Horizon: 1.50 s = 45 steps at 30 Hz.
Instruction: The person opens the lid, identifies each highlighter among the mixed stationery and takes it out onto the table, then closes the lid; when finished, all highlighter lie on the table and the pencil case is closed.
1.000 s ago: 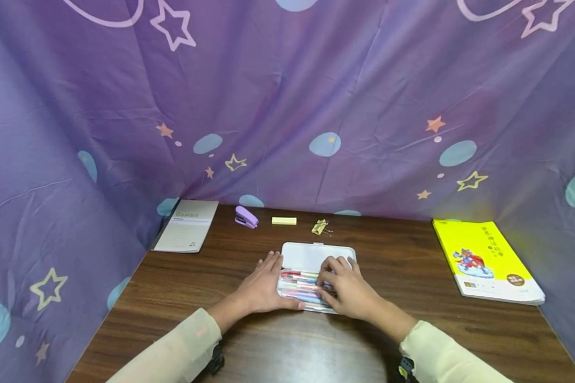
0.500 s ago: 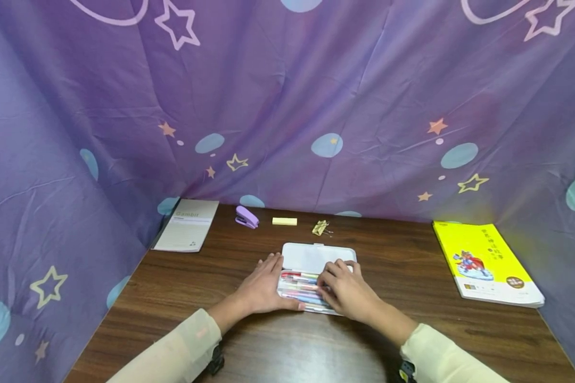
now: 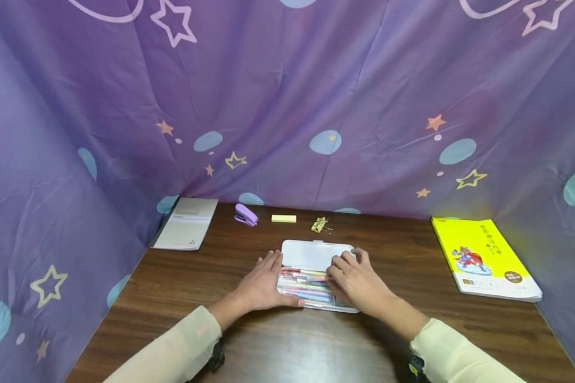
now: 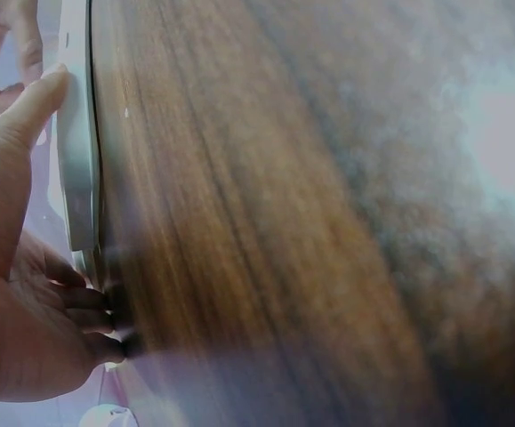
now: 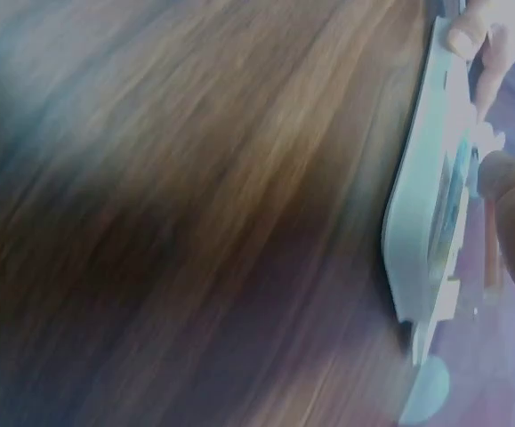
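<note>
A white pencil case (image 3: 282, 291) lies with its lid (image 3: 311, 255) folded back on the brown table. Several colourful pens (image 3: 306, 290) lie side by side in it. My left hand (image 3: 263, 284) rests against the case's left end, fingers extended along the side, thumb pressing the front rim, as the left wrist view confirms with the rim (image 4: 77, 151). My right hand (image 3: 359, 279) is over the case's right end, with bent fingers. In the right wrist view, its thumb (image 5: 510, 182) pinches a slim pen with an orange-brown barrel (image 5: 491, 245); the other fingertips are largely hidden.
Along the back stand a purple stapler (image 3: 246, 214), a yellow sticky-note pad (image 3: 284, 218) and gold binder clips (image 3: 319, 225). A grey-white notebook (image 3: 187, 223) lies at the left, a yellow book (image 3: 484, 258) at the right. A purple patterned curtain (image 3: 268, 106) surrounds the table.
My right hand has shifted to the right over the case, uncovering more pens and a dark part of its right end. The left hand has stayed in place.
</note>
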Each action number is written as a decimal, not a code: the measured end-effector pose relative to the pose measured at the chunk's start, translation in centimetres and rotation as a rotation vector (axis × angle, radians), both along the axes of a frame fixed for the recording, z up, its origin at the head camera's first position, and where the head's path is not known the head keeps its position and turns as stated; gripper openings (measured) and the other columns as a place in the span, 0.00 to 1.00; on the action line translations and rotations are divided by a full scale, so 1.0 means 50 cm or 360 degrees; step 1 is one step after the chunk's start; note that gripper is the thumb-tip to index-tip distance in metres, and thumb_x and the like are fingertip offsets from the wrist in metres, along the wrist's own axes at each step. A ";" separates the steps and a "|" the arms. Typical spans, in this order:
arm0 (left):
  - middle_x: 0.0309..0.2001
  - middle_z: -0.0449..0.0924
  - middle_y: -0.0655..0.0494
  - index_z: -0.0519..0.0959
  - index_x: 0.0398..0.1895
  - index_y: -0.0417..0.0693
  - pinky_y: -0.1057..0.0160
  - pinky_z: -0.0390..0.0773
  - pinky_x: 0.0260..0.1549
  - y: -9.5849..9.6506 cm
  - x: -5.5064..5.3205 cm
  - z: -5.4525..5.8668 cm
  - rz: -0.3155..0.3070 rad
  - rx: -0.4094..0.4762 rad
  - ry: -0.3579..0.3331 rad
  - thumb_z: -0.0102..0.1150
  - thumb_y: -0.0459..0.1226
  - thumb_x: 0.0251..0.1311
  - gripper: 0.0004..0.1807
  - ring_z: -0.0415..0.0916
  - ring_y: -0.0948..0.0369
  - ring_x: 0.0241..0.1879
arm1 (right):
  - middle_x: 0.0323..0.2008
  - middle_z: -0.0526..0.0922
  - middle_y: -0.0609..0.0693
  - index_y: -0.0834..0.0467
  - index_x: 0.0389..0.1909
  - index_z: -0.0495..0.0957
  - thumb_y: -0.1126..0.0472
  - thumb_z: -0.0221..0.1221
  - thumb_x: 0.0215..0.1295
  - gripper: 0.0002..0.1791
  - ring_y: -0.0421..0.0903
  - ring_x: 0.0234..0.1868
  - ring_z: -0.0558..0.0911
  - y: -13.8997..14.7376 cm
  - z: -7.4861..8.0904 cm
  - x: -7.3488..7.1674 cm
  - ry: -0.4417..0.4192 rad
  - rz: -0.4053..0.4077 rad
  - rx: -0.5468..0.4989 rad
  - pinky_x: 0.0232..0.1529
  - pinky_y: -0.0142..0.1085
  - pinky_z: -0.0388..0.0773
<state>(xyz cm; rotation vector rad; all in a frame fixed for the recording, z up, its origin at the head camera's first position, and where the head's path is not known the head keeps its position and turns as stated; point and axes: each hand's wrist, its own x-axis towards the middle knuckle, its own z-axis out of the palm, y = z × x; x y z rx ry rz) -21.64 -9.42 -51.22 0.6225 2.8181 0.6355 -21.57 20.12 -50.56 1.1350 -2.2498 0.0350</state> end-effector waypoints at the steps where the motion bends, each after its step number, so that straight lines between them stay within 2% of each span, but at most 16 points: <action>1: 0.90 0.50 0.35 0.49 0.90 0.34 0.44 0.52 0.90 0.000 -0.002 0.002 -0.0001 -0.0002 0.0002 0.71 0.79 0.49 0.80 0.46 0.41 0.91 | 0.36 0.80 0.44 0.51 0.37 0.83 0.57 0.76 0.62 0.10 0.49 0.42 0.78 0.007 0.002 -0.003 0.0005 0.0010 -0.0001 0.54 0.64 0.80; 8: 0.89 0.50 0.35 0.50 0.90 0.34 0.45 0.52 0.90 0.000 -0.009 0.013 -0.0004 -0.0027 0.0016 0.72 0.79 0.49 0.80 0.47 0.42 0.91 | 0.37 0.80 0.46 0.53 0.39 0.82 0.59 0.74 0.65 0.09 0.51 0.42 0.79 0.062 0.007 -0.012 -0.0036 -0.0032 -0.0007 0.55 0.64 0.78; 14: 0.89 0.50 0.34 0.49 0.90 0.33 0.44 0.52 0.90 -0.001 -0.006 0.008 -0.0007 -0.0017 0.0005 0.72 0.79 0.49 0.81 0.47 0.41 0.90 | 0.39 0.80 0.48 0.54 0.41 0.82 0.62 0.78 0.61 0.14 0.53 0.43 0.79 0.119 -0.003 -0.010 -0.0120 -0.0107 -0.0050 0.54 0.68 0.77; 20: 0.90 0.49 0.35 0.48 0.90 0.34 0.44 0.52 0.90 0.001 -0.004 0.004 -0.0002 -0.0028 -0.0009 0.71 0.80 0.49 0.81 0.46 0.41 0.91 | 0.41 0.80 0.47 0.53 0.43 0.82 0.64 0.78 0.62 0.14 0.50 0.45 0.78 0.178 -0.016 -0.008 -0.0292 -0.0259 -0.0097 0.54 0.69 0.76; 26: 0.90 0.49 0.35 0.48 0.90 0.34 0.44 0.52 0.90 0.003 -0.002 0.003 -0.0005 -0.0038 -0.0023 0.71 0.80 0.49 0.81 0.46 0.41 0.91 | 0.40 0.80 0.45 0.52 0.41 0.83 0.65 0.77 0.65 0.12 0.49 0.45 0.78 0.227 -0.032 -0.010 -0.0374 -0.0392 -0.0182 0.51 0.67 0.75; 34: 0.90 0.48 0.36 0.48 0.90 0.35 0.45 0.53 0.90 0.003 0.000 0.004 0.0006 -0.0048 -0.0038 0.71 0.79 0.49 0.81 0.45 0.42 0.91 | 0.38 0.79 0.44 0.51 0.39 0.84 0.65 0.76 0.65 0.10 0.50 0.44 0.78 0.266 -0.046 -0.013 -0.0408 -0.0472 -0.0233 0.48 0.69 0.75; 45: 0.90 0.49 0.35 0.49 0.90 0.35 0.44 0.53 0.90 0.004 0.000 0.007 0.0004 -0.0046 -0.0029 0.72 0.79 0.49 0.81 0.46 0.41 0.91 | 0.37 0.79 0.43 0.50 0.39 0.83 0.64 0.77 0.65 0.11 0.52 0.45 0.79 0.295 -0.059 -0.014 -0.0442 -0.0541 -0.0226 0.48 0.73 0.75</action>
